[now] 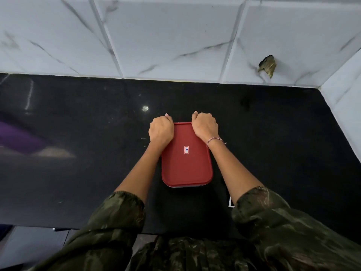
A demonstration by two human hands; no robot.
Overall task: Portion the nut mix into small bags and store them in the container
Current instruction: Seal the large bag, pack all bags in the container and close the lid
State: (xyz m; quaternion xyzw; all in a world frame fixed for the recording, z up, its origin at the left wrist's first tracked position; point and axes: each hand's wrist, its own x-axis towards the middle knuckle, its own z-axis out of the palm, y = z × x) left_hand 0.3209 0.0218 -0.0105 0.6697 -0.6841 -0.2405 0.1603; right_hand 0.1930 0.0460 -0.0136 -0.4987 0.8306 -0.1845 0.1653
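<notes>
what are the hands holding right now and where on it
Both grip the red-lidded container at its far end: left hand on the far-left corner, right hand on the far-right corner, fingers curled over the edge.

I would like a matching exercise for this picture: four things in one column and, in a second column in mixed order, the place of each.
Things
1. lid
2. sticker
3. bracelet
4. left hand

Places
a. on the wrist of the right hand
b. gripping the lid's far left corner
c. on top of the container
d. in the middle of the lid

Pairs: 1-c; 2-d; 3-a; 4-b
</notes>
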